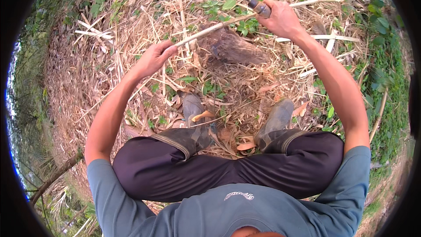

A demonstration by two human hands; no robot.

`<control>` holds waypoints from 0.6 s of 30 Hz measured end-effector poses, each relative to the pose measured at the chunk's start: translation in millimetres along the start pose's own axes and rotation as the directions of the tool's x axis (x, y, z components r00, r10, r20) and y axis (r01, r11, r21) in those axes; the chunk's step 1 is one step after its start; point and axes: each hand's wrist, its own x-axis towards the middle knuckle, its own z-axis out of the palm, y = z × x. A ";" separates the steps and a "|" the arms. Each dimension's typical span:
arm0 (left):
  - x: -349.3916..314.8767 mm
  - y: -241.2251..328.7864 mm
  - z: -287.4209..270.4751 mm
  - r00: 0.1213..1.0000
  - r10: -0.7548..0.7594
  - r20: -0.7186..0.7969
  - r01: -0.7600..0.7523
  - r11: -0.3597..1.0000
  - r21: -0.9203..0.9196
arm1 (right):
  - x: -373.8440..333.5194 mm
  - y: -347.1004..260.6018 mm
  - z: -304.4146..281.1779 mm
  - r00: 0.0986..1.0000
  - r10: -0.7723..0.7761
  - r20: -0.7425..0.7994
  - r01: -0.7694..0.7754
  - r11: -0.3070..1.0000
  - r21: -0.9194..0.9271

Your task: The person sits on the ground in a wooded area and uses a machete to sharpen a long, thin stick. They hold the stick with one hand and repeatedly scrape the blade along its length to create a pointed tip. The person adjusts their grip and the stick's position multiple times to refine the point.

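My left hand [154,58] is closed round the near end of a long, pale wooden stick [210,29]. The stick slants up to the right, over a weathered chunk of wood [237,48] on the ground, and passes by my other hand. My right hand [283,19] grips the handle of a long-bladed knife [262,9], which has a dark collar. Its thin dark blade points away to the upper left, beyond the picture's edge. Whether my right fingers also touch the stick, I cannot tell.
Dry leaves and straw-like litter cover the ground. Pale split strips lie in a pile [94,34] at the left and others [322,37] at the right. My boots [277,118] stand below the wood chunk. Green plants [381,79] line the right; a dark branch [55,177] juts in lower left.
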 end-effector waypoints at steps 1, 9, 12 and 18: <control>4.5 4.2 9.4 0.998 0.020 -0.059 -0.021 1.000 -0.013 | -2.4 0.8 -2.8 0.999 0.027 0.020 -0.027 1.000 -0.013; 9.1 20.2 15.7 0.986 0.057 -0.158 -0.015 0.966 0.257 | -23.7 0.4 -35.8 0.994 -0.060 -0.096 0.049 0.993 -0.109; -1.3 13.3 11.4 0.981 -0.026 -0.191 0.059 0.984 0.166 | -32.5 -27.3 -46.4 0.999 0.013 -0.048 -0.017 0.995 -0.097; -28.8 -6.0 16.6 0.971 -0.038 -0.236 0.073 0.988 0.139 | -46.6 -71.2 -38.6 0.992 0.123 0.008 -0.123 0.984 0.129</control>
